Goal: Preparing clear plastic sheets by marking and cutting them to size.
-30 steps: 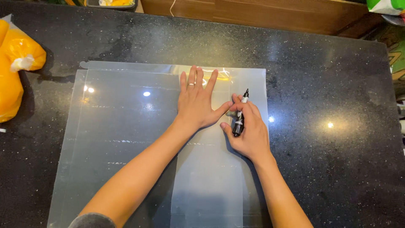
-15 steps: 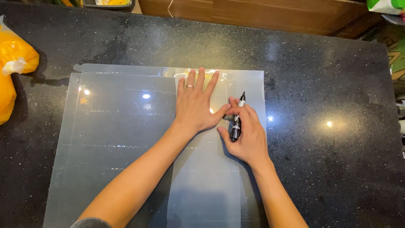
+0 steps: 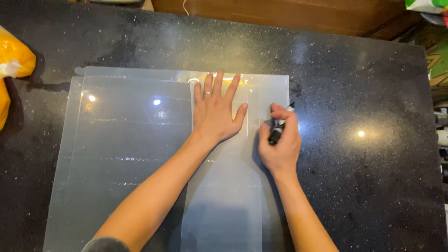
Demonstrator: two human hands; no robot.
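Two clear sheets [image 3: 126,154] lie stacked on the black counter [image 3: 364,186], the narrower one on top at the right. Since a second ago my right hand [image 3: 280,144] has slid the marker [image 3: 277,132] outward, from beside my thumb to the sheets' right edge; my judgement is that one stroke is done. My left hand [image 3: 215,112] stays flat, fingers spread, pressing near the sheets' top edge. My right hand is closed around the marker. The sheets look glossy, with lamp glare. A yellow bag [image 3: 14,60] sits left of them.
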